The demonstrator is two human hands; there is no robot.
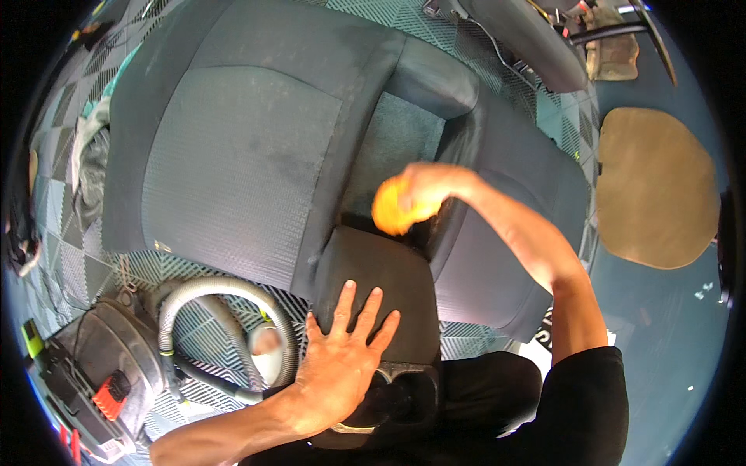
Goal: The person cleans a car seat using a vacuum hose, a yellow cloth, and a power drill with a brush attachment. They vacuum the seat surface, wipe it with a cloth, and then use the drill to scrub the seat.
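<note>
A dark grey car seat backrest lies before me, with its padded centre armrest folded out towards me. My left hand presses flat on the armrest, fingers spread and holding nothing. At the armrest's near end is a cup holder, partly covered by that hand and wrist. My right hand grips a yellow-orange pad, which motion blur leaves unclear as sponge or cloth. It is over the lower part of the armrest recess; whether it touches the fabric I cannot tell.
A ribbed grey vacuum hose coils on the patterned tile floor at the left, beside a vacuum cleaner. Crumpled cloths lie past the seat's left edge. To the right is a brown rounded board; another dark seat part stands beyond.
</note>
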